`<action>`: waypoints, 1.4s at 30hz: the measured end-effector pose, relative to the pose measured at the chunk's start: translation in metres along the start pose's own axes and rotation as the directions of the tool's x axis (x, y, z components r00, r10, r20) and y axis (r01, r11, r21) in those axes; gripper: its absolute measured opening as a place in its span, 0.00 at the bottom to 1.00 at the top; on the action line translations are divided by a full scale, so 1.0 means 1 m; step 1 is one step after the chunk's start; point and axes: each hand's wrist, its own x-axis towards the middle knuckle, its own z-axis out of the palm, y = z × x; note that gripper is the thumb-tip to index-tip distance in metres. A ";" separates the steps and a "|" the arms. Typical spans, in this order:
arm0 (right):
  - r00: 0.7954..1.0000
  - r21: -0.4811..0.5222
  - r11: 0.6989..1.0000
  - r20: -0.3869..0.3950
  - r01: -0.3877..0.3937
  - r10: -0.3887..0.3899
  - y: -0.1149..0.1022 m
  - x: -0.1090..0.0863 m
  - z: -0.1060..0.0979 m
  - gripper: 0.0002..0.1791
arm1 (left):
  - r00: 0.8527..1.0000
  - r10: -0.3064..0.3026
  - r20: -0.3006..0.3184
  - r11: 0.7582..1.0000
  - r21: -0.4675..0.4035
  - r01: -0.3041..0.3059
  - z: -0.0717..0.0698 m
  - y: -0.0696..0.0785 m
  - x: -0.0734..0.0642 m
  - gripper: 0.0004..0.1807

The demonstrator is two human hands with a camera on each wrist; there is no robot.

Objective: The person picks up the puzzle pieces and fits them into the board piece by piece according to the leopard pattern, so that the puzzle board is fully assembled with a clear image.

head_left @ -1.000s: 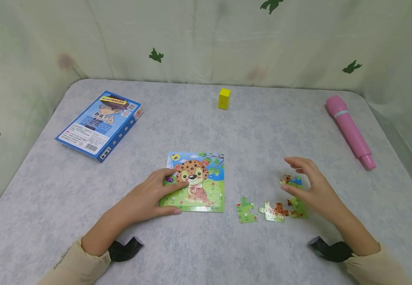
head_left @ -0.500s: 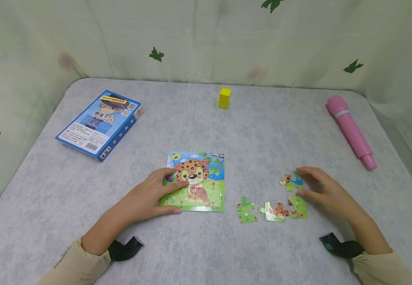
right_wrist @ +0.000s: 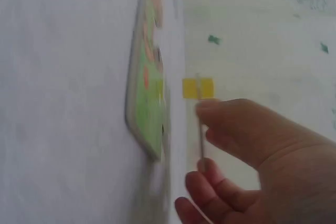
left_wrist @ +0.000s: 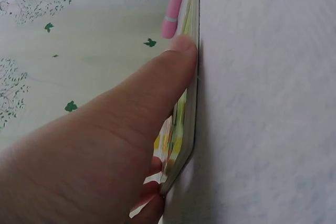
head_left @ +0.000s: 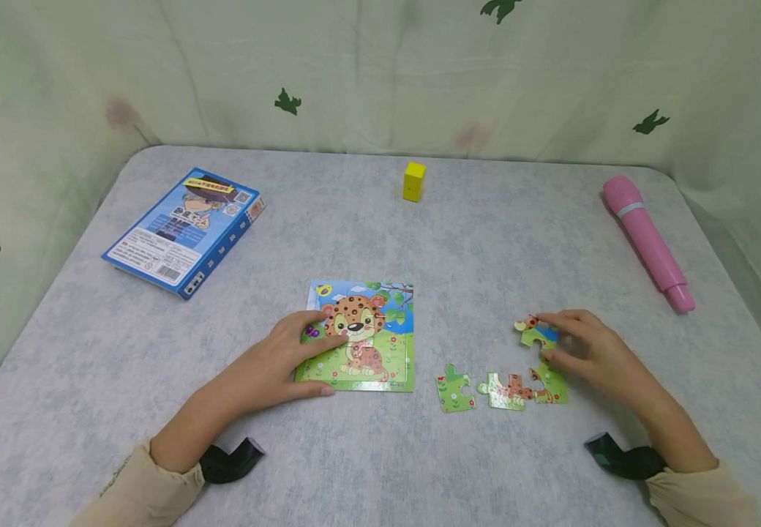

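Grey tabletop (head_left: 367, 461), puzzle board (head_left: 390, 364) partly beneath the loosely spread left hand (head_left: 287, 359), puzzle piece (head_left: 533, 337) pinched in the right hand (head_left: 596, 359).

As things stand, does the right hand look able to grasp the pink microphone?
Probably not yet: the right hand pinches a puzzle piece. Otherwise, the way to the pink microphone looks free, across bare tabletop.

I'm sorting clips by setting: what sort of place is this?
Probably an indoor play or filming corner: a pale printed curtain hangs behind a grey-topped table, with a leopard puzzle on it.
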 end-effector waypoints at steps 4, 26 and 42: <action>0.998 0.032 0.997 -0.013 0.065 -0.064 -0.016 0.004 0.001 0.27 | 1.000 0.017 -0.008 1.000 0.002 -0.017 0.001 0.001 0.000 0.37; 0.950 0.145 0.947 0.085 0.288 -0.302 -0.104 0.063 0.069 0.24 | 0.993 0.121 0.016 0.979 0.166 -0.122 -0.003 0.016 0.011 0.36; 0.920 -0.093 0.934 0.232 0.345 -0.316 -0.115 0.093 0.093 0.22 | 0.990 0.141 0.010 0.959 0.247 -0.139 0.001 0.020 0.024 0.39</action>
